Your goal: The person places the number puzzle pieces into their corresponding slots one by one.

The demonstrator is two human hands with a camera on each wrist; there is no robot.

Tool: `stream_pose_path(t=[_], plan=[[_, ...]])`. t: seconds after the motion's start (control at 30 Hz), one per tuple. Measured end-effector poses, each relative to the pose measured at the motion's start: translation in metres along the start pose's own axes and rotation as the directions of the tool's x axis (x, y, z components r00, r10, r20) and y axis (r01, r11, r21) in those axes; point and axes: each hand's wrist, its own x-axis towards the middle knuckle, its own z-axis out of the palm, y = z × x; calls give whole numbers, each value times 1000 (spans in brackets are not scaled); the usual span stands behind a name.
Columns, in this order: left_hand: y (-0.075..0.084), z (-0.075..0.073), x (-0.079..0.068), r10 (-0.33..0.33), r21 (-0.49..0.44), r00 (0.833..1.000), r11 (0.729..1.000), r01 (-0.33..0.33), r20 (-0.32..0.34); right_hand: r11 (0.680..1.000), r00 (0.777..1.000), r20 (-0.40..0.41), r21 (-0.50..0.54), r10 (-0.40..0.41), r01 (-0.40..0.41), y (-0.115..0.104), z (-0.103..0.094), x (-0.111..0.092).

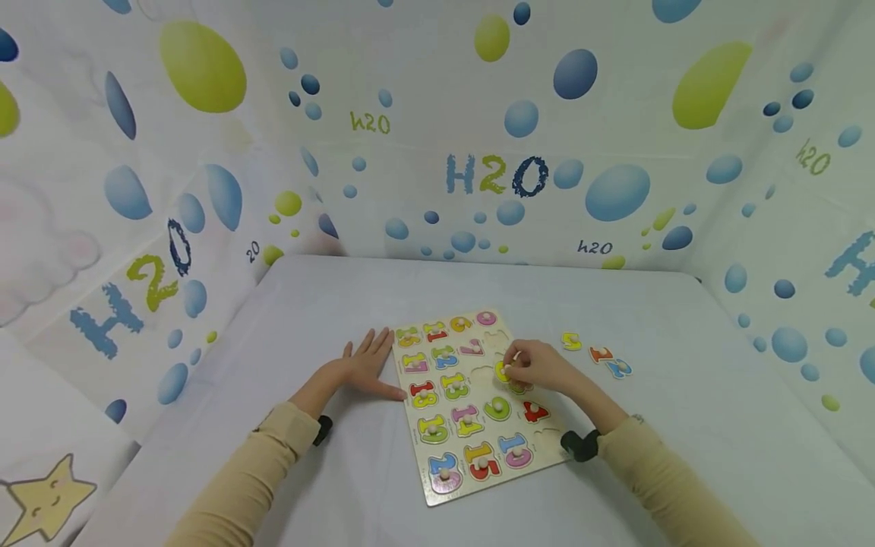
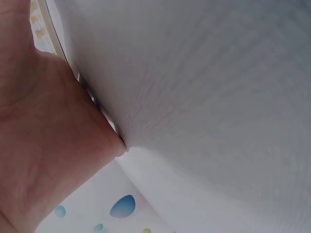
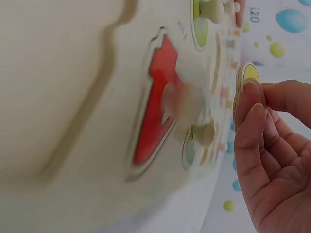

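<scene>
A wooden number puzzle board [image 1: 437, 492] lies on the table, most of its recesses filled with colourful knobbed number pieces. My right hand [image 1: 543, 366] is over the board's right side, pinching a yellow puzzle piece [image 3: 250, 73] between thumb and fingers; which number it is, I cannot tell. Close by in the right wrist view is the red 4 [image 3: 163, 99], seated in its recess. My left hand [image 1: 365, 368] rests spread on the table at the board's left edge, its thumb reaching the edge. In the left wrist view the palm [image 2: 43, 126] hides most of the board.
To the right of the board lie a loose yellow 5 [image 1: 570, 341], a red-orange piece [image 1: 601, 355] and a blue 2 [image 1: 619, 368]. Unfilled recesses show in the board, one at its lower right [image 1: 547, 441]. Printed curtains [image 1: 424, 137] stand around the white table [image 1: 328, 289].
</scene>
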Motion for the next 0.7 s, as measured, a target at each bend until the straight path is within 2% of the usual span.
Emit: stream_pose_path(t=[0.17, 0.3, 0.53, 0.7], plan=[[-5, 4, 4, -3, -2, 1000, 1000, 3, -12, 1000, 999, 31, -15, 13, -12, -6, 11, 23], [-6, 6, 5, -9, -6, 1000, 1000, 9, -24, 1000, 999, 51, -23, 13, -12, -10, 18, 32], [-6, 5, 4, -5, -8, 1000, 1000, 4, -25, 996, 994, 76, -51, 82, -78, -14, 26, 36], [-6, 5, 4, -4, -15, 1000, 1000, 4, -24, 996, 994, 77, -49, 83, -79, -15, 27, 36]])
